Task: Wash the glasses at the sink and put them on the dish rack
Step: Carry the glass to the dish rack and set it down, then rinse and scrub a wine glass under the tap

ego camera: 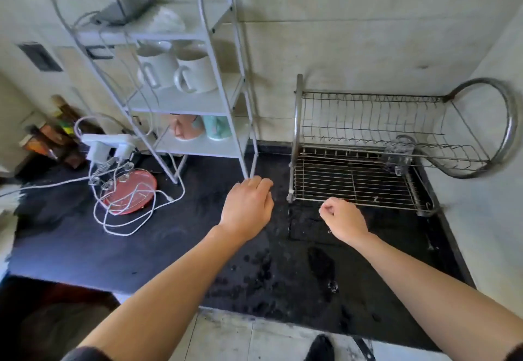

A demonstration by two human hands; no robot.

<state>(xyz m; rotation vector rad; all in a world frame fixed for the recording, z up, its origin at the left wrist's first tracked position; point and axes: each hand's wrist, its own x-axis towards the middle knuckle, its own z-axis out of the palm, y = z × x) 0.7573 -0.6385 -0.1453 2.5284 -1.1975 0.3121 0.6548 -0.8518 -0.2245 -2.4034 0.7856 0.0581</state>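
Head view, single frame.

- Your left hand (246, 207) is at frame centre, over the dark counter (70, 247), back of the hand up. The fingers are bent down and pressed together. The tips are hidden under the knuckles, so you cannot tell if they hold anything. The knuckles sit just beside the front leg of the white shelf unit (184, 103); contact cannot be told.
- Your right hand (343, 219) is right of centre, just in front of the dish rack (339, 176). Its fingers are curled into a loose fist, thumb tip against the forefinger, with nothing visible between them. It is near the rack's front rail but apart from it.
- One clear glass (399, 149) sits on the rack's lower tier, toward the right rear, partly under the upper wire tier. It is blurred, so you cannot tell whether it stands upright or tilted.
- Water drops (254, 275) are scattered on the counter between and below your forearms.
- On the shelf unit, upper middle of the frame, are two white mugs (158, 69). On the tier below are a pink cup (184, 128) and a teal cup (216, 127).
- At left of frame, a white power strip (107, 140) has plugs in it. White cables (127, 219) loop across a red plate (130, 190) on the counter.
- At the bottom edge, a dark shoe (319, 349) stands on pale floor.
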